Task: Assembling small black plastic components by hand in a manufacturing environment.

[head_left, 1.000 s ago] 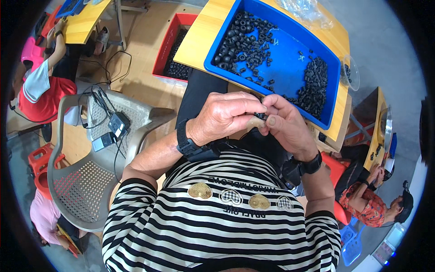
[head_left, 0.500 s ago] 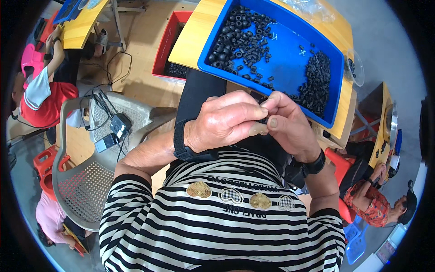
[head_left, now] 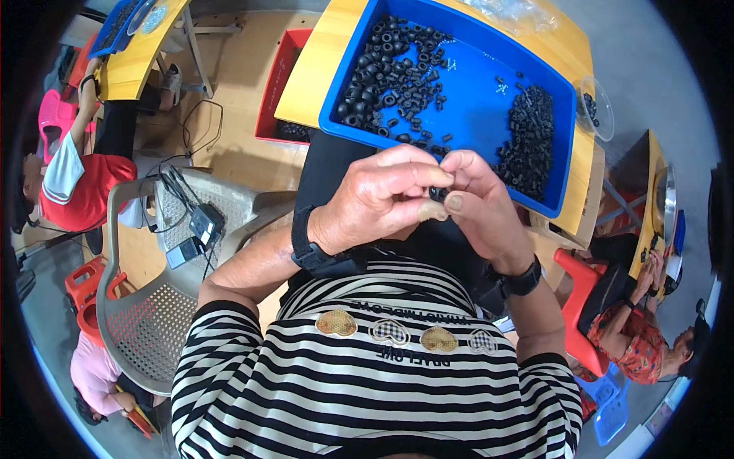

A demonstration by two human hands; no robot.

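Observation:
In front of my chest my two hands meet over a small black part (head_left: 438,193), apparently rubber or plastic, with a rounded shape. My left hand (head_left: 382,191) pinches it between thumb and index finger, the thumb wearing a tan fingertip cover (head_left: 432,209). The bent thumb and fingers of my right hand (head_left: 493,210) close in on the same part from the other side; whether they hold a second piece is hidden. Just beyond lies a blue tray (head_left: 474,115) with loose round black caps (head_left: 371,84) at its left and a heap of smaller black pieces (head_left: 533,134) at its right.
The tray rests on a yellow table (head_left: 306,96) beside a clear plastic bowl (head_left: 604,115) and clear plastic bags (head_left: 512,14). A red bin (head_left: 267,107) stands left of the table. Nearer is a grey chair (head_left: 145,321) with cables and small devices. Other people sit at both sides.
The black part between my fingertips shows more plainly now, as the fingers have parted slightly. The tray and table appear shifted a little leftward in view.

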